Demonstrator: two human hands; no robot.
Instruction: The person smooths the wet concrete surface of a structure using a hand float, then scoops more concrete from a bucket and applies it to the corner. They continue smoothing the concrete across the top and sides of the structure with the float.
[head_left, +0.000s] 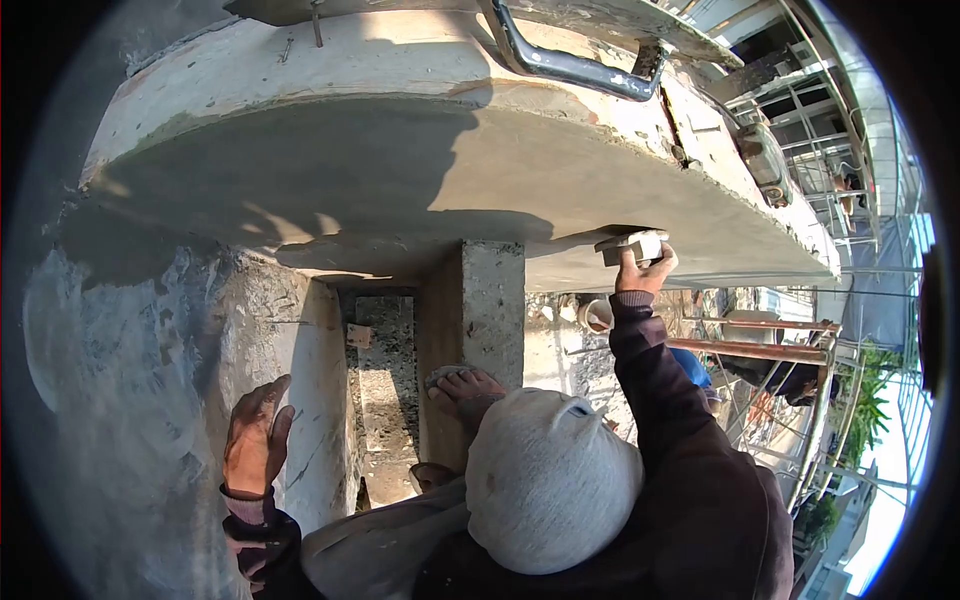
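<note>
Plaster float (pixel 630 245) gripped in right hand (pixel 643 273); left hand (pixel 255 437) open against wall (pixel 150 400).

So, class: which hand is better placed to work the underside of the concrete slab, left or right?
Right. The right hand has its grip on a white block pressed up against the concrete slab. The left hand rests flat on the wall, much lower down.

A building site outdoors: raw concrete slab (pixel 400 170), unfinished pillar (pixel 490 310), metal scaffolding (pixel 770 350).
</note>
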